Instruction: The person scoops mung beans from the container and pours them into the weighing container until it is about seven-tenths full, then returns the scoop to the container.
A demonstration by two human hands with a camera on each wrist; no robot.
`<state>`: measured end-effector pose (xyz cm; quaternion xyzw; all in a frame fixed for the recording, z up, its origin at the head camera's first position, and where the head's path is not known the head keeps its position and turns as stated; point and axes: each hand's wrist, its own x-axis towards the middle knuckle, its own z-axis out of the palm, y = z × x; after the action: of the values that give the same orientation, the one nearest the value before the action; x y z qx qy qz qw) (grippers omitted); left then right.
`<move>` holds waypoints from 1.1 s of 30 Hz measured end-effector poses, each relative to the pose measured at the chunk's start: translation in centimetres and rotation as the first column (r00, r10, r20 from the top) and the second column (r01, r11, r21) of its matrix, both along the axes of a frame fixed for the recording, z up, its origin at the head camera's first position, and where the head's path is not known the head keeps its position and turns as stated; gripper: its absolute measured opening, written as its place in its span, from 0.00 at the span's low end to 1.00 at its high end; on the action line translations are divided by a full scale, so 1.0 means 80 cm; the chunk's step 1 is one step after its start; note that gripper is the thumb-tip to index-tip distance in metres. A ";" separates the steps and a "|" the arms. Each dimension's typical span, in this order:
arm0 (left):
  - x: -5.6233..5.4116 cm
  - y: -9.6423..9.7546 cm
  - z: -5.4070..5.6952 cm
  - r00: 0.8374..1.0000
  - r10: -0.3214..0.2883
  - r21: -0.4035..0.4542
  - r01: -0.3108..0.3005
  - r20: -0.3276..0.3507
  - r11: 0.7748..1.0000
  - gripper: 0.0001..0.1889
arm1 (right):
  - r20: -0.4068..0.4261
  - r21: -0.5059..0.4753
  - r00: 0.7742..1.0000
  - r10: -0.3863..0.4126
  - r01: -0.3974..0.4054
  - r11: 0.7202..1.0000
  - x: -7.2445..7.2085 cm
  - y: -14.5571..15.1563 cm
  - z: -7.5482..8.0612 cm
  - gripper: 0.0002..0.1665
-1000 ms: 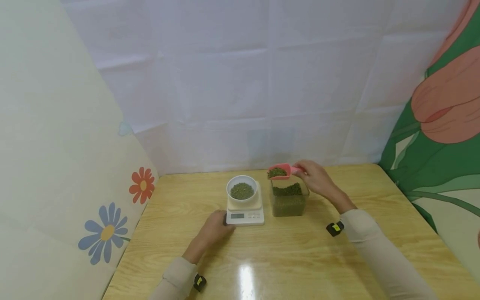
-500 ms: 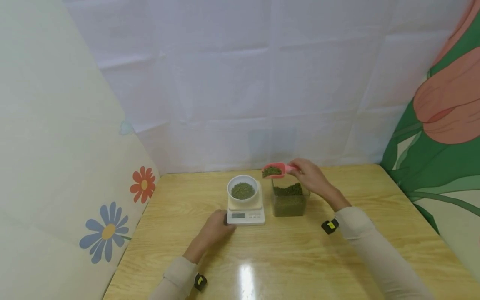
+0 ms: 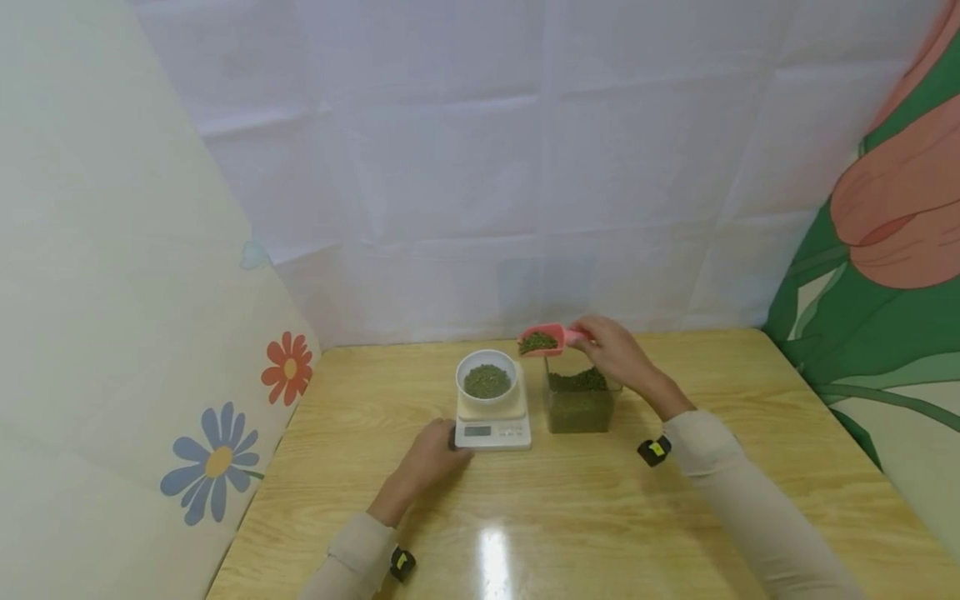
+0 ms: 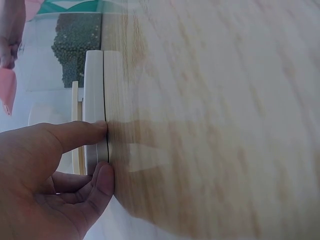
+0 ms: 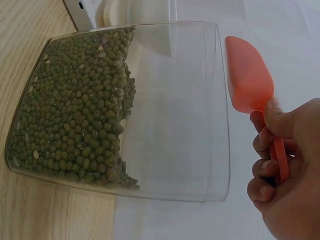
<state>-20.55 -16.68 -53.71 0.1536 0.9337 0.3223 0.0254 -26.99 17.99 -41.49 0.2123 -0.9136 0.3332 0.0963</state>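
My right hand (image 3: 618,354) grips the handle of a pink scoop (image 5: 248,75) loaded with green mung beans (image 3: 538,342). The scoop is level, just above and left of a clear square container (image 5: 170,125), which is partly filled with mung beans (image 5: 75,115). To the left, a white bowl (image 3: 486,358) sits on a kitchen scale (image 3: 517,442) and holds more beans. My left hand (image 3: 433,457) holds the scale's front left corner, thumb and fingers (image 4: 102,182) at its edge. In the head view the display's digits are too small to read.
The wooden table (image 3: 600,517) runs back to a white cloth backdrop (image 3: 450,167). Flower-printed panels stand at the left (image 3: 112,292) and right (image 3: 870,350). Black devices with yellow marks (image 3: 655,451) hang at both wrists.
My right hand has carried the loaded scoop left, from over the container toward the bowl. My left hand has stayed at the scale's corner.
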 end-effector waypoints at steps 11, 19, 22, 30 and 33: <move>0.001 0.000 0.000 1.000 -0.014 -0.011 0.014 -0.024 1.000 0.18 | -0.003 0.013 1.000 0.013 -0.013 1.000 -0.003 -0.017 -0.003 0.16; -0.001 -0.001 -0.003 1.000 -0.011 0.004 0.012 -0.012 1.000 0.18 | -0.021 0.030 0.999 0.028 -0.027 0.999 -0.004 -0.028 -0.003 0.16; -0.001 -0.001 -0.003 1.000 -0.009 0.008 0.009 -0.003 1.000 0.19 | -0.020 0.029 0.999 0.034 -0.033 0.999 -0.004 -0.031 -0.002 0.15; -0.002 -0.002 -0.003 1.000 -0.007 -0.005 0.007 -0.019 1.000 0.18 | -0.043 0.051 0.998 0.047 -0.045 0.998 -0.008 -0.041 -0.007 0.13; -0.002 -0.002 -0.003 1.000 -0.004 -0.005 0.004 -0.021 1.000 0.18 | -0.061 0.065 0.997 0.055 -0.051 0.997 -0.009 -0.044 -0.009 0.12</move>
<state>-20.70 -16.82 -53.92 0.1590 0.9344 0.3183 0.0167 -27.73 14.49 -42.24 0.2495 -0.9143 0.2996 0.1093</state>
